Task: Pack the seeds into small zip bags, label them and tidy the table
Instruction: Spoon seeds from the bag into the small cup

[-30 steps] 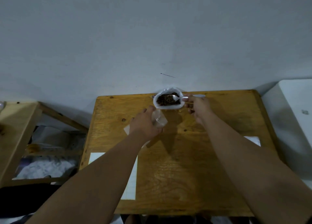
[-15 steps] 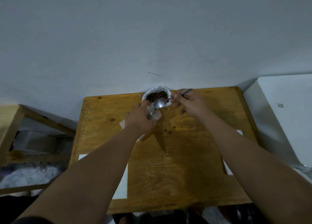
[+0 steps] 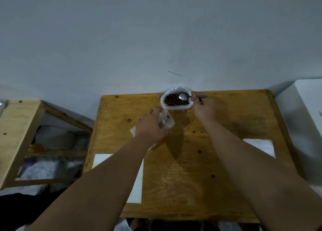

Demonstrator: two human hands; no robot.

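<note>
R hand (image 3: 203, 107) is pinching spoon (image 3: 183, 96) over seeds (image 3: 174, 100) in white sack (image 3: 175, 107), top centre of frame. L hand (image 3: 151, 126) is gripping small zip bag (image 3: 166, 120) just below-left. Filling's prob. only starting; sealing, labelling, tidying are all waiting.

Bare left forearm (image 3: 106, 176), bare right forearm (image 3: 250, 161).

Seed bag (image 3: 174, 107) at tbl (image 3: 191, 178) rear ctr
</note>
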